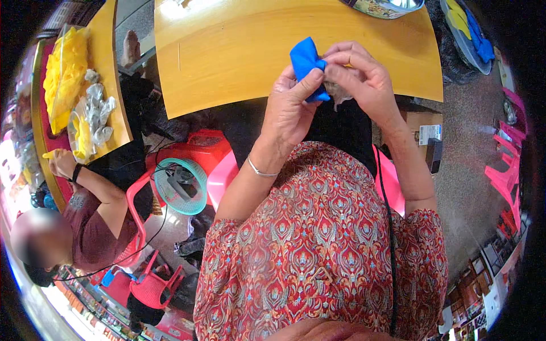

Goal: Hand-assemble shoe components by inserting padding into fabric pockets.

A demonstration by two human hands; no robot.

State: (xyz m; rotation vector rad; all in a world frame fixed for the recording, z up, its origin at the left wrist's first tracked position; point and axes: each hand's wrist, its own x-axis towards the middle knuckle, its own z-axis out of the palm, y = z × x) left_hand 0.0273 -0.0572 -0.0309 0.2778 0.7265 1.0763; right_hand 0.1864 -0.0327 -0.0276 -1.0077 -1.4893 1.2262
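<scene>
Above my lap, by the near edge of the table, my left hand (292,101) pinches a piece of blue fabric (306,57) between thumb and fingers. The fabric is gathered at its middle, a little like a bow. My right hand (364,77) is closed, its fingertips meeting at the fabric's gathered right side. A greyish, crumpled, see-through thing (338,92) shows under the right fingers; its kind I cannot make out. Whatever the right fingertips pinch is hidden.
The yellow table (244,62) spreads ahead, with a patterned tin (389,7) at its far edge. A basin (463,34) of blue and yellow pieces stands right. Leftward, a co-worker (94,221) sits by yellow fabric pieces (65,74). A teal basket (193,196) rests on a red chair (207,145).
</scene>
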